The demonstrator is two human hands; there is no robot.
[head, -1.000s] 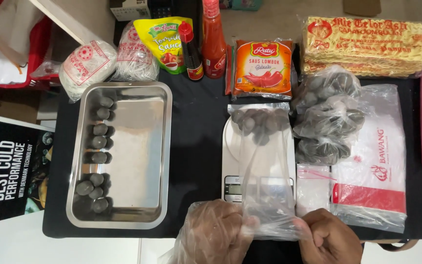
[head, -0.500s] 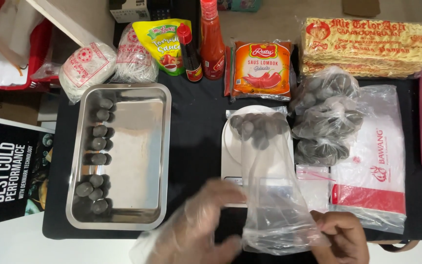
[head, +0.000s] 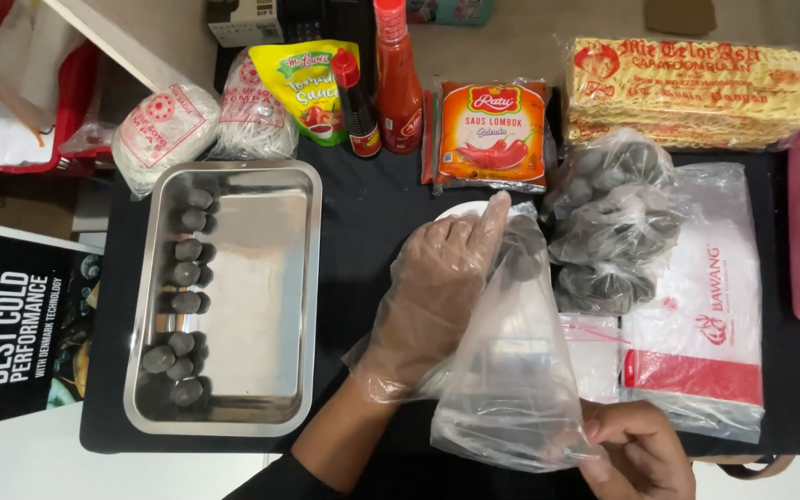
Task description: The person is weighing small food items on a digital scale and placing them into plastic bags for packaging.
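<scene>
Black cloth covers the table I am looking down on, crowded along the top of the frame with sauce bottles (head: 398, 79), an orange sauce packet (head: 493, 134) and a flat pack of dry noodles (head: 692, 91). At lower centre sits the clear plastic bag (head: 516, 380), thin and crinkled, its bottom edge pinched shut between the fingers of my right hand (head: 639, 449) at the lower right. My left hand (head: 432, 296), in a loose disposable glove, lies flat and spread against the bag's left side, fingertips up near its mouth, where a few dark meatballs (head: 522, 255) show through the film; whether that hand grips the film or only presses it I cannot tell. I judge the bag light, limp and slippery, apt to fold in on itself, so the rim of the mouth and the bottom seam look like the surest places to hold. Left of centre a steel tray (head: 298, 296) has a column of grey meatballs along its left wall. Right of the bag lie three knotted bags of meatballs (head: 613, 222) and a white and red packet (head: 706, 324).
</scene>
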